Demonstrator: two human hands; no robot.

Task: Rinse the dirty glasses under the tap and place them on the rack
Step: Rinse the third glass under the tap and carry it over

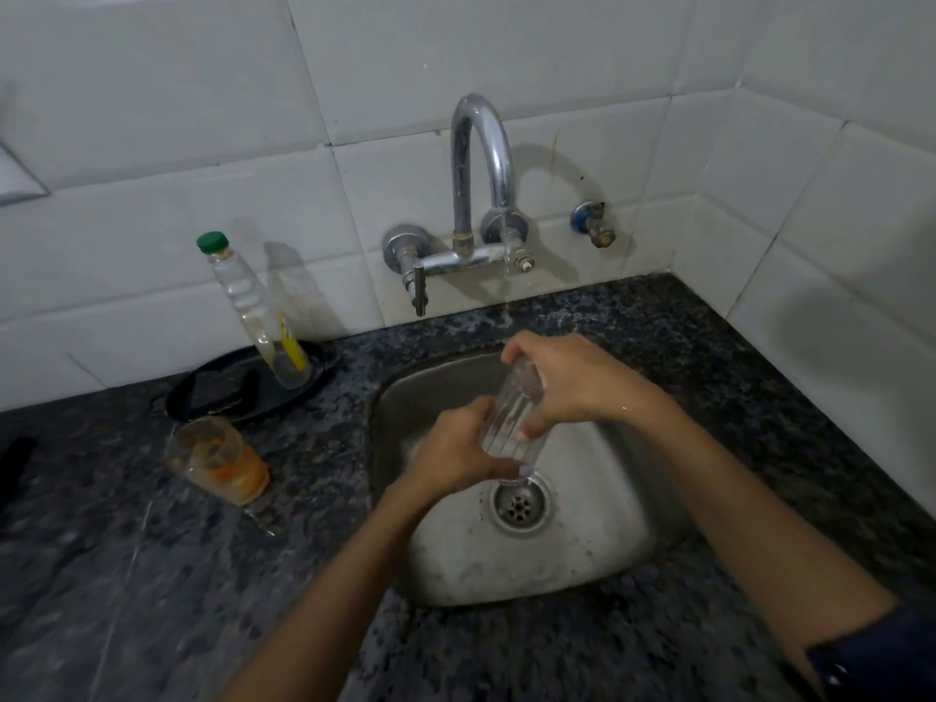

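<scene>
So both your hands are wrapped around one clear glass [511,418] over the sink [597,499]: your left hand [456,448] grips its lower end, thumb across the front, and your right hand [567,382] is clamped over the upper end, fingers curled round it. The glass is tilted, lower end hanging just above the drain [521,504], and it already looks pretty clean to me, no residue that I can make out. Just past your right hand a thin stream drops from the tap [481,159], and it seems to land on or right by the top of the glass, though your fingers hide the exact spot. Out to the side of your left hand, on the counter [101,575], there's a second glass [218,461] with orange gunk smeared inside, so that one's clearly untouched. Beyond it sits a bottle [253,311] with a green cap, leaning on a dark tray [212,392]. No rack anywhere in view, so I'd say nothing's racked yet as far as you can tell from here: first glass mid-rinse, then rack it, then the orange one.
</scene>
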